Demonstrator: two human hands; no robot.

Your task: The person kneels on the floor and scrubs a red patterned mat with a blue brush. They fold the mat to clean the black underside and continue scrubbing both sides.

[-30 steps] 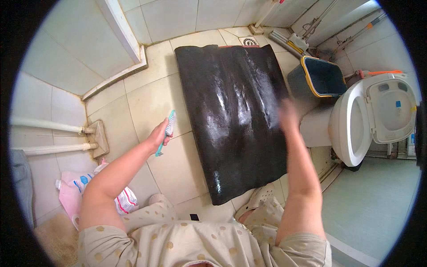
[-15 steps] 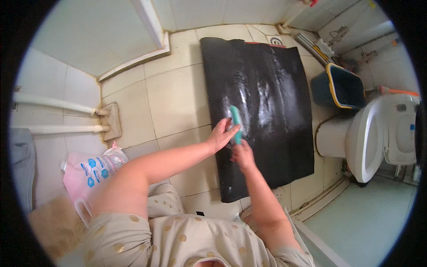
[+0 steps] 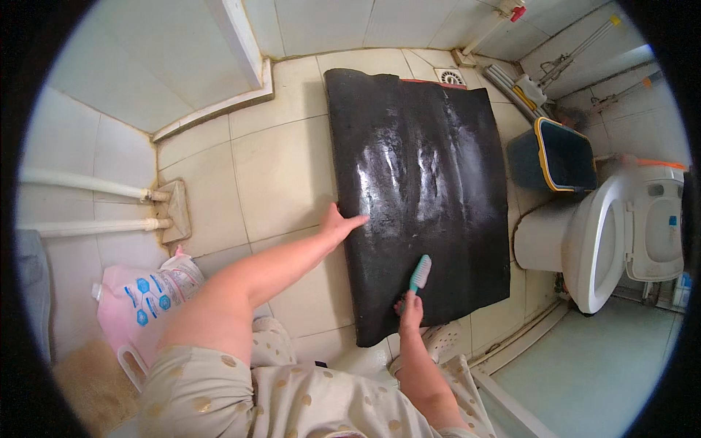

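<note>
You are crouching on a pale tiled bathroom floor (image 3: 285,168), your spotted garment filling the near edge of the view. Your right hand (image 3: 410,312) is closing its fingers round the handle of a teal scrubbing brush (image 3: 419,274), whose bristled head is resting on the near part of a wet black mat (image 3: 420,190). Your left hand (image 3: 342,223) is lying flat with fingers together, pressing on the mat's left edge. The mat is lying spread across the tiles, glistening, reaching away toward a floor drain (image 3: 452,76). To your left a pink refill pouch (image 3: 142,303) is slumping beside two white pipes (image 3: 84,206). To your right a white toilet (image 3: 613,233) is standing with its lid raised. Beyond it a dark blue bucket (image 3: 553,155) with a yellow rim is sitting near the wall; you cannot tell what it is holding.
</note>
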